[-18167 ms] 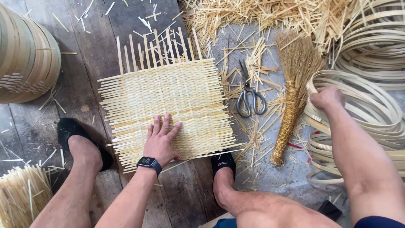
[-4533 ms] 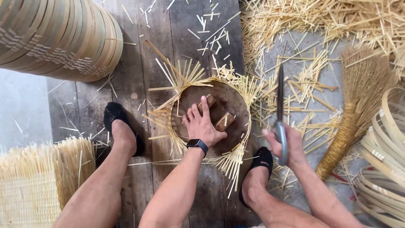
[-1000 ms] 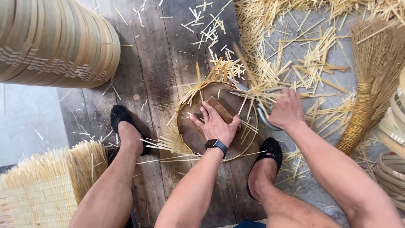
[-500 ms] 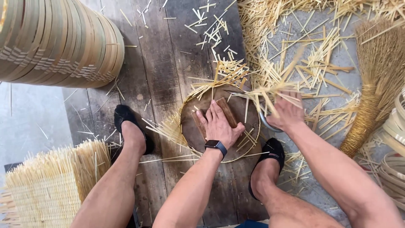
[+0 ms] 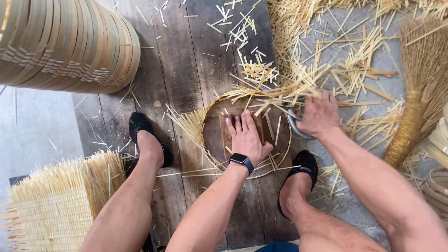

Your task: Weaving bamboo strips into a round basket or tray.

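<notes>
The left hand [image 5: 246,136] lies flat, fingers spread and together pointing away from the body, pressing a small brown wooden block [image 5: 227,133] down onto a round woven bamboo disc [image 5: 214,140] that rests on the dark plank floor [image 5: 186,56] between the person's two feet; its grip is open, palm down, closed around nothing. A black smartwatch [image 5: 241,161] sits on that wrist. The right hand [image 5: 319,113] is at the disc's far right edge, fingers curled shut around the metal handles of a pair of scissors [image 5: 295,127] (the blades are hidden under loose strips, so how far they stand apart cannot be told). Pale bamboo strips [image 5: 275,91] stick out over the disc's upper rim and lie scattered thickly across the floor beyond it. Each foot wears a black slipper [image 5: 140,128], one on either side of the disc. A tall stack of bamboo hoops [image 5: 65,42] stands at the upper left, well apart from the hands. A square woven mat [image 5: 56,205] with untrimmed ends lies at the lower left, and a straw broom [image 5: 417,93] lies at the right edge.
</notes>
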